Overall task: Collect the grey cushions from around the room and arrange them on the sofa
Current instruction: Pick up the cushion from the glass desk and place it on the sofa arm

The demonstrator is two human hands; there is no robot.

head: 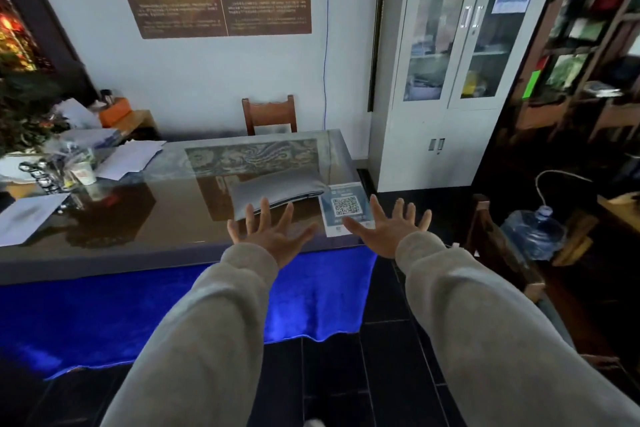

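A flat grey cushion [277, 189] lies on the glass-topped table [156, 225], near its right end. My left hand [270, 236] hovers just in front of the cushion's near edge, fingers spread, holding nothing. To the cushion's right, my right hand [389, 229] is stretched out over the table's corner, also open and empty. Both arms wear grey sleeves. No sofa is in view.
A QR-code card [344, 208] lies right of the cushion. Papers [128, 159], cups and clutter fill the table's left end. A blue cloth [104, 308] hangs off the front. A wooden chair [270, 114] stands behind; a white cabinet [446, 73], a water bottle [533, 232] and dark furniture are right.
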